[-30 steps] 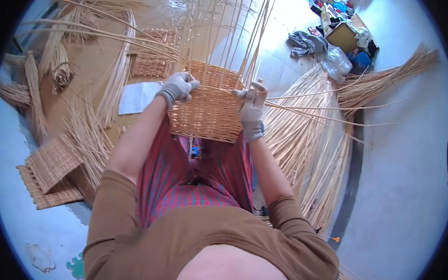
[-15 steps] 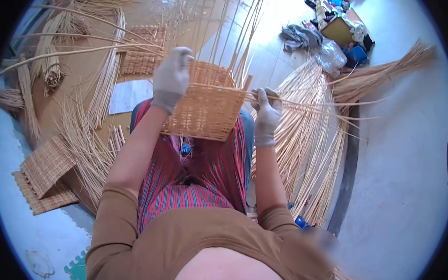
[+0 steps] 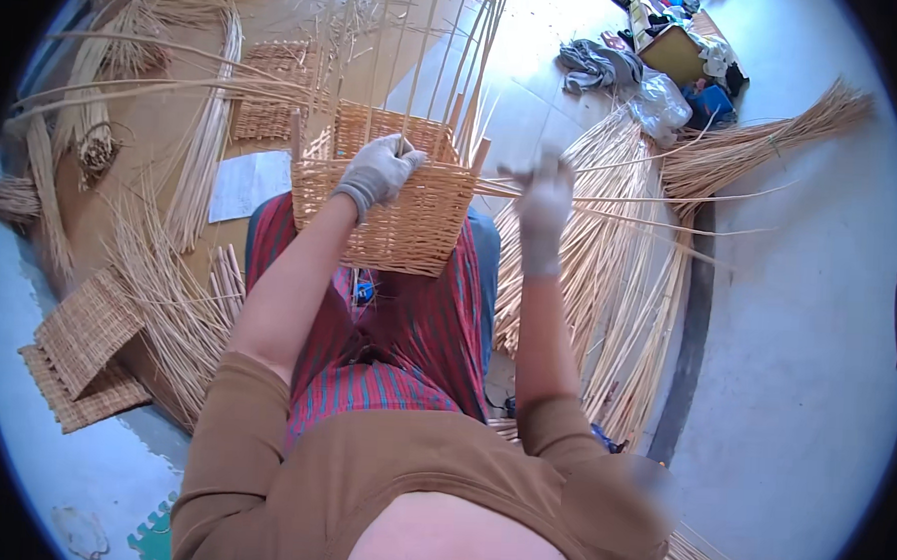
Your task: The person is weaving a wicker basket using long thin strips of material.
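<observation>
A rectangular, half-woven wicker basket [image 3: 421, 224] rests upright on my lap, with tall stakes [image 3: 382, 72] rising from its walls. My left hand [image 3: 378, 172], in a whitish glove, is closed on the upper edge of the basket's near wall, thumb and fingers pinched at the rim. To the right of the basket, my right hand [image 3: 545, 209], also gloved, is raised beside long loose weaving strands [image 3: 662, 200] that stick out from the basket's right corner. Motion smears its fingers, so their grip is unclear.
Bundles of pale strands [image 3: 609, 277] spread over the floor at right, and others [image 3: 204, 149] lie at left. Woven panels [image 3: 91, 334] sit at lower left; another woven piece [image 3: 275, 87] lies beyond the basket. Grey cloth [image 3: 595, 66] and a clear plastic bag [image 3: 661, 107] are at far right.
My left hand has moved right and down along the near rim, uncovering the basket's left corner. My right hand has moved slightly right from the corner. The basket has shifted slightly left.
</observation>
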{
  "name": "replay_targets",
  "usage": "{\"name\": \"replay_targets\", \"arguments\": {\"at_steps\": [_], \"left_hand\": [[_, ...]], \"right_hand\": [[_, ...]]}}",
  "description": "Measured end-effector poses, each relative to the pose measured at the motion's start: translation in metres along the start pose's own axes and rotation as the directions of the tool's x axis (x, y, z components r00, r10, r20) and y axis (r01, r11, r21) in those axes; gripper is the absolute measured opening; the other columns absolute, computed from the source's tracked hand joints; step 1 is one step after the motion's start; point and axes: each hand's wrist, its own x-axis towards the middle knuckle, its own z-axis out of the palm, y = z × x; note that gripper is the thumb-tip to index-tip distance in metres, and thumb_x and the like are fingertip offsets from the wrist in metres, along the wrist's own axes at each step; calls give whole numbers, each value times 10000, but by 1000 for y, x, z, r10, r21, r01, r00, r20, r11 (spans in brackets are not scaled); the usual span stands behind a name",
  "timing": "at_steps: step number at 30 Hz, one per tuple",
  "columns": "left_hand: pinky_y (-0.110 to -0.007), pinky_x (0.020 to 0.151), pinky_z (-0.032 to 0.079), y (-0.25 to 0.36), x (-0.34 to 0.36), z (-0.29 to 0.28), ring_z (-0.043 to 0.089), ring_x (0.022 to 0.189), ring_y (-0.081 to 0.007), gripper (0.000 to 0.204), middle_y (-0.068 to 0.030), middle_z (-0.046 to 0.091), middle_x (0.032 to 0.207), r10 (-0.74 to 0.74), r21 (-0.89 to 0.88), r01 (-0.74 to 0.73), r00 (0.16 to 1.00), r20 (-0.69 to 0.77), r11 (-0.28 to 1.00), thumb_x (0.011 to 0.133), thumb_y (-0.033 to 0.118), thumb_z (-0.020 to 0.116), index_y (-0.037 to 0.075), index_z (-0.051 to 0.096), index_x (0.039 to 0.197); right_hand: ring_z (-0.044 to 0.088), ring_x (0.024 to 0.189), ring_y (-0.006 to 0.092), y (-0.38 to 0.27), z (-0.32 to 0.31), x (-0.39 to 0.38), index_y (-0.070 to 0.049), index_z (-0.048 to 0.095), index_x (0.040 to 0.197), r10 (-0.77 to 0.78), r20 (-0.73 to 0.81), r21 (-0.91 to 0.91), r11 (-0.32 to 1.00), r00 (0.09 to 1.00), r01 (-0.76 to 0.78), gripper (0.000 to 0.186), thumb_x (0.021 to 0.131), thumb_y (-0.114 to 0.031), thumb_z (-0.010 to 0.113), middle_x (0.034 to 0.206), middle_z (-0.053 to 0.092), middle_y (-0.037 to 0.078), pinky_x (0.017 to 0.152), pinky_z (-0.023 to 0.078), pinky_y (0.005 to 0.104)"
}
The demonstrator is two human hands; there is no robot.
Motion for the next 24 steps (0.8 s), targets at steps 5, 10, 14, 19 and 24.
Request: {"name": "replay_targets", "arguments": {"at_steps": [5,10,14,19,24], "left_hand": [[-377,689,568,12,-30,3,699,789,-215,255,-91,704,946,272,121,-247,918,-287,961,1006,167,673,73,635,1240],[-494,1048,461,20,-40,31,672,1125,-279,445,-99,704,1127,788,753,-472,608,-99,459,922,230,749,163,625,1344],[-510,978,423,19,-28,36,652,1100,-279,460,-88,699,1125,537,640,-439,842,49,630,900,504,726,173,670,1215],[-457,950,480,17,-24,31,698,956,-316,443,-101,744,978,568,552,-487,822,28,677,823,454,825,134,735,1117],[-462,803,550,33,-25,7,722,878,-369,453,-140,755,929,533,445,-450,843,-75,774,847,464,808,85,749,1089]], "right_hand": [[727,771,188,-34,-55,-73,-20,689,1124,429,16,-363,844,903,-395,218,1103,-194,560,825,737,78,649,592,324],[761,862,310,-38,-18,-25,-73,721,1188,-582,224,-730,432,782,530,236,977,-23,629,993,780,154,782,597,398],[723,787,292,-2,-11,0,-117,734,1191,-136,283,-933,188,949,305,336,881,-14,657,882,748,108,763,563,420],[687,801,292,1,-19,-10,-128,736,1168,-533,293,-754,382,794,535,350,852,0,656,798,689,73,764,540,404],[722,848,302,-11,-28,-51,-114,749,1100,-615,317,-443,577,722,686,338,815,48,665,916,755,97,796,558,411]]}}
